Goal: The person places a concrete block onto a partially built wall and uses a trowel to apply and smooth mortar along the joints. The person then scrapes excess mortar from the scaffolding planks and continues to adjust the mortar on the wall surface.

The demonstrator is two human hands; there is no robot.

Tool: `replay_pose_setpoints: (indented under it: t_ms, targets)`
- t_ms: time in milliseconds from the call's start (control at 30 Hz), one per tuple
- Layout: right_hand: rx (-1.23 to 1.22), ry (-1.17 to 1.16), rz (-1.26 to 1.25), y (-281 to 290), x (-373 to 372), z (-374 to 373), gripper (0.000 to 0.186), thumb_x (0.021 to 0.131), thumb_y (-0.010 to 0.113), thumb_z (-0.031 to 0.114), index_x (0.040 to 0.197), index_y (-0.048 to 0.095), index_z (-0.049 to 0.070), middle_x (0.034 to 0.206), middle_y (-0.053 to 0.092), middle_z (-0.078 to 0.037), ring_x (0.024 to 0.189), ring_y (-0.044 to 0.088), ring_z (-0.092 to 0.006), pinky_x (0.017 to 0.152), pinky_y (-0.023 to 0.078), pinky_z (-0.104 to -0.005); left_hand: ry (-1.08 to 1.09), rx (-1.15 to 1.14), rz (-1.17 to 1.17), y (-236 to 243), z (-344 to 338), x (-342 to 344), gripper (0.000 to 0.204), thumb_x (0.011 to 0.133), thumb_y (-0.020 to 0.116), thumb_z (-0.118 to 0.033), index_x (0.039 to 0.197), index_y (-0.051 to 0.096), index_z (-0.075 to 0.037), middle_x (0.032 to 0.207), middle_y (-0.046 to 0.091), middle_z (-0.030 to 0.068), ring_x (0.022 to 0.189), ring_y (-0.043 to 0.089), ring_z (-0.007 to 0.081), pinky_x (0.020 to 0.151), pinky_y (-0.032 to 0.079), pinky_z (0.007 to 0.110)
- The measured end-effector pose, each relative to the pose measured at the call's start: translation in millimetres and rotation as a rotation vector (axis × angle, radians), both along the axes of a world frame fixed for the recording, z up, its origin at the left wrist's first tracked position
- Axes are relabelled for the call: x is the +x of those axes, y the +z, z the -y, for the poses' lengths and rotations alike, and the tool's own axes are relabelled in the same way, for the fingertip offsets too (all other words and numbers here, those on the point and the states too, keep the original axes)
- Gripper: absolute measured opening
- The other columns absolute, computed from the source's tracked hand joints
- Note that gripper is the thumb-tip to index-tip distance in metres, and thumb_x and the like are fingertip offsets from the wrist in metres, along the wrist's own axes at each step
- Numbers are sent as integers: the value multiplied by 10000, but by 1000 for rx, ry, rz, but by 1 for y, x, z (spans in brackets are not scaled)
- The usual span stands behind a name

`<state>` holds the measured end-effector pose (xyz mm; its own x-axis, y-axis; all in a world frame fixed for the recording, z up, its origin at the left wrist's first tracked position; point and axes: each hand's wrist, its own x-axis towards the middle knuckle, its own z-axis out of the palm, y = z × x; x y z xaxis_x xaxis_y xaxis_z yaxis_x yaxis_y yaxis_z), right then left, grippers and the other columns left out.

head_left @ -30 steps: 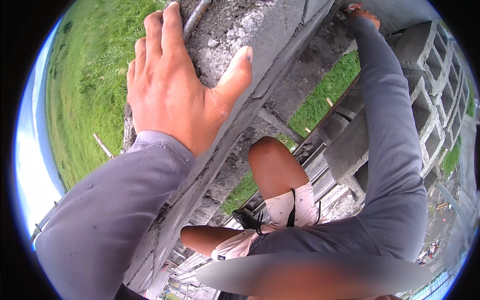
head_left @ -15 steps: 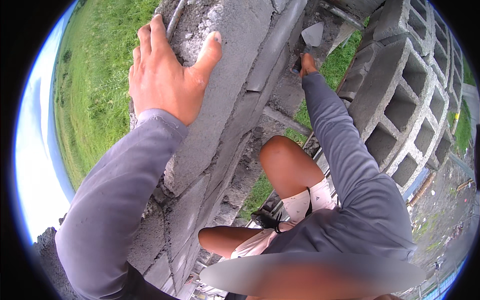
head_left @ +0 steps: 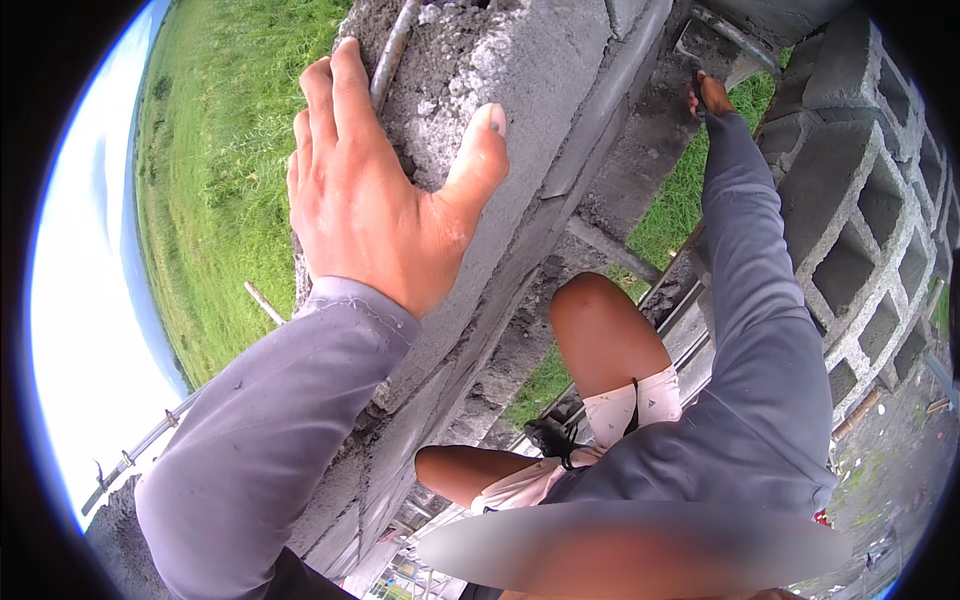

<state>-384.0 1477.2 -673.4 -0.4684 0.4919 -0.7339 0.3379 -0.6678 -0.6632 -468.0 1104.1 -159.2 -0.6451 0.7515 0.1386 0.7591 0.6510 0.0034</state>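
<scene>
My left hand (head_left: pixel 385 205) lies palm down on the rough top of a grey block wall (head_left: pixel 540 110), its fingers stretched out and the thumb spread apart. Just beyond its fingertips a metal bar (head_left: pixel 394 50) rests along the broken mortar (head_left: pixel 440 90). Far off at the upper right, my right hand (head_left: pixel 712 97) is closed round the dark handle of a trowel (head_left: pixel 698 84), low over a narrow board (head_left: pixel 640 140) beside the wall. The trowel's blade is hard to make out against the grey behind it.
Hollow concrete blocks (head_left: pixel 860 230) are stacked at the right, close to my right arm. Metal tubes (head_left: pixel 612 248) cross the gap between wall and blocks, with grass (head_left: pixel 672 195) below. My bare knees (head_left: pixel 608 335) are bent next to the wall. A grassy field (head_left: pixel 215 170) spreads out at the left.
My right hand has reached farther forward with the trowel. The view has shifted, so the wall and blocks sit farther right. My left hand stays spread on the wall top.
</scene>
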Motion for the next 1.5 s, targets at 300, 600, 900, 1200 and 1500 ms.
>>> replay_pose_setpoints:
  t_ms: [300, 600, 900, 1200, 1500]
  targets:
    - [110, -308, 236, 26, 22, 39, 407, 985, 556, 399, 955, 580, -7, 696, 603, -111, 496, 542, -205, 446, 474, -394, -36, -35, -143, 1, -1, -1, 945, 821, 668, -535, 1410, 332, 123, 1328, 452, 303, 1215, 477, 458, 1048, 362, 503]
    - [-9, -188, -72, 23, 31, 35, 353, 1011, 523, 364, 997, 552, 12, 684, 573, -103, 499, 531, -196, 442, 485, -373, 12, 6, 32, 1, -1, -2, 965, 873, 555, -639, 1506, 298, 42, 1511, 294, 373, 1446, 283, 457, 1173, 250, 489]
    - [38, -422, 126, 34, 18, 54, 349, 1032, 471, 390, 1045, 535, 48, 652, 523, -67, 482, 496, -179, 452, 458, -346, 13, 3, -2, 0, 0, -1, 952, 877, 535, -661, 1510, 315, 15, 1508, 326, 350, 1437, 309, 445, 1168, 267, 483]
    - [101, -472, 231, 13, 11, 96, 454, 1032, 442, 393, 961, 595, -29, 632, 558, -118, 514, 567, -232, 483, 502, -433, -34, -1, -100, -6, 6, -10, 985, 867, 484, -723, 1505, 330, 12, 1496, 349, 343, 1387, 392, 448, 1148, 307, 476]
    - [159, -293, 99, 3, 38, 144, 473, 996, 550, 427, 877, 588, -29, 654, 575, -113, 472, 534, -211, 421, 480, -369, 70, 16, -127, -4, 0, 14, 921, 894, 532, -587, 1466, 325, 104, 1473, 364, 368, 1400, 363, 435, 1158, 292, 407]
